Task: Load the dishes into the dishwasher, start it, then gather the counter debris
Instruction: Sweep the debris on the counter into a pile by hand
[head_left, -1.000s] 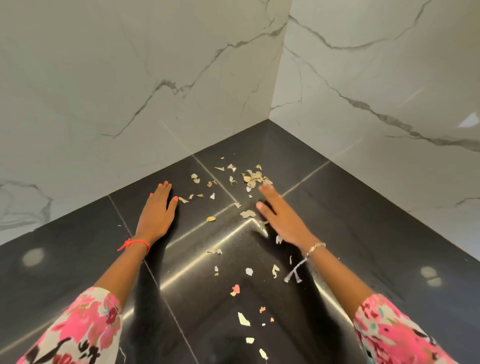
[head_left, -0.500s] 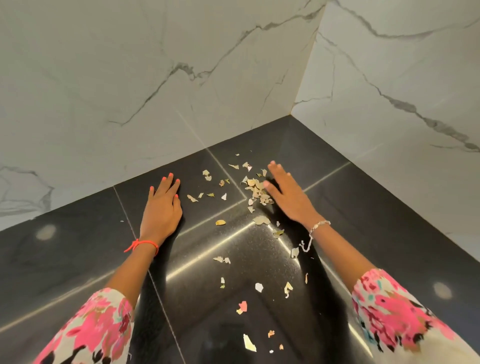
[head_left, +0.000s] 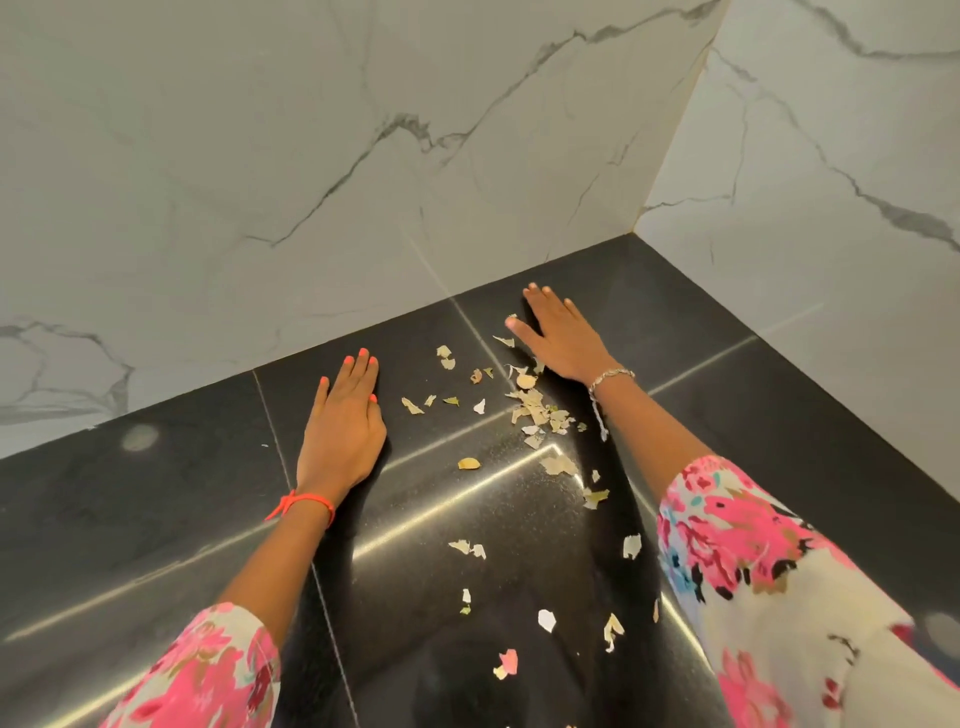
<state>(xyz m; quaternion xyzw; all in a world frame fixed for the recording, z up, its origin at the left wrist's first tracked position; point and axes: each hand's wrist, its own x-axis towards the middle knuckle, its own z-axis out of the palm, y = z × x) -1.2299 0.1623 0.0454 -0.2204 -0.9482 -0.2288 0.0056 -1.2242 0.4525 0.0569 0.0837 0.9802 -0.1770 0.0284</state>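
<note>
Head view: the debris (head_left: 535, 410), pale peel-like scraps, lies scattered on the dark worktop (head_left: 156, 493), thickest near the centre and trailing thinly toward 6 o'clock. At 1 o'clock of the thick patch the right hand (head_left: 563, 338) lies flat, fingers straight and close together, holding nothing; it seems placed behind the scraps to rake them out of the corner. At 9 o'clock the left hand (head_left: 343, 431) rests flat too, fingers straight and empty, probably as a stop to sweep against. Marble walls (head_left: 260, 156) close the corner at 12 o'clock.
</note>
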